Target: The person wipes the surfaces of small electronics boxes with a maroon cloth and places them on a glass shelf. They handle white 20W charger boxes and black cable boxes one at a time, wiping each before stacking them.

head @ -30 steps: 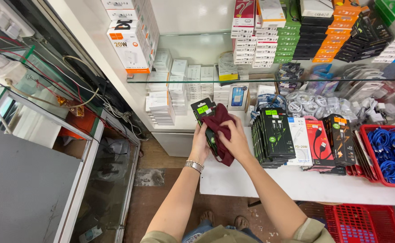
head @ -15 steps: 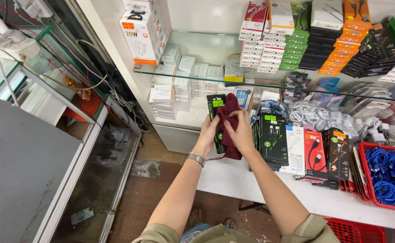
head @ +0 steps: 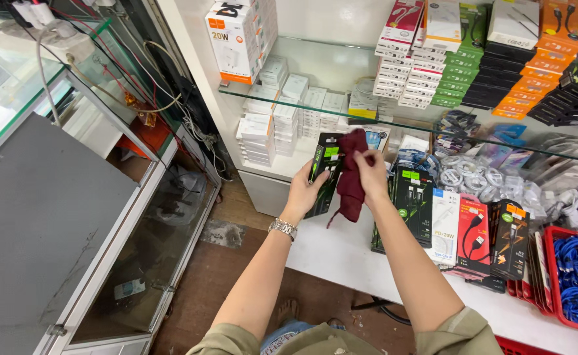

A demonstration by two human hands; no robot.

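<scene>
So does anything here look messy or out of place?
Mostly tidy. The odd spots: loose white cables heaped unboxed under the glass shelf, and wires dangling down beside the cabinet. The left hand holds a dark package while the right hand presses a maroon cloth on it.

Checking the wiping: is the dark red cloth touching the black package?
Touching. The head view shows the dark red cloth pressed against the black package by the right hand.

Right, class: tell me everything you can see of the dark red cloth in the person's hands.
The dark red cloth looks soft, matt and crumpled, hanging in loose folds. The right hand pinches its upper part and presses it against the black packet, which the left hand holds upright above the white counter. Its lower end dangles free.
</scene>
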